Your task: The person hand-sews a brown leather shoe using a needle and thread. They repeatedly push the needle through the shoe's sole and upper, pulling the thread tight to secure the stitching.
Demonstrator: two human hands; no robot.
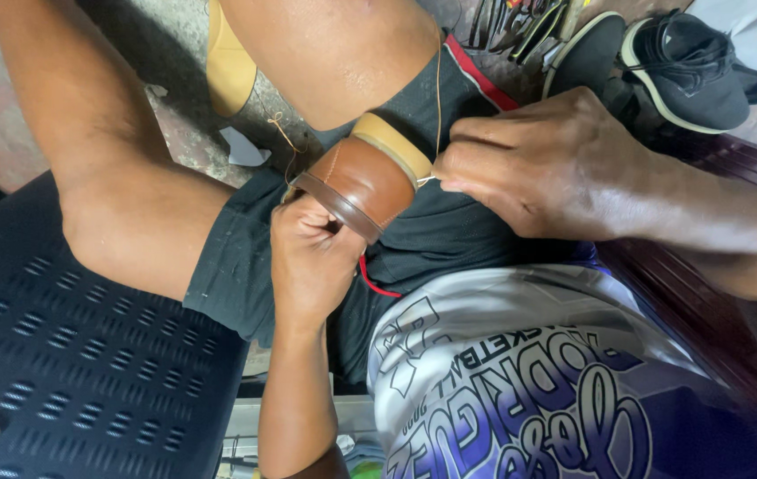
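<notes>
The brown shoe (356, 182) sat wedged between the knees, at about eleven o'clock from the left hand (312, 257), whose grip was closed on its heel edge. The right hand (533, 164) pinched a needle at the sole, at three o'clock, with tan thread (438, 84) running up. Pulling each stitch snug and even would have served best, I thought.

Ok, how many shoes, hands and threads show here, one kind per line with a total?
Brown shoes: 1, the brown shoe wedged between the knees.
Black sneakers: 2, the sneaker showing its upper and the sneaker showing its sole.
Hands: 2, the left hand on the shoe and the right hand pinching the thread.
Threads: 1, the tan thread.
Total: 6
</notes>
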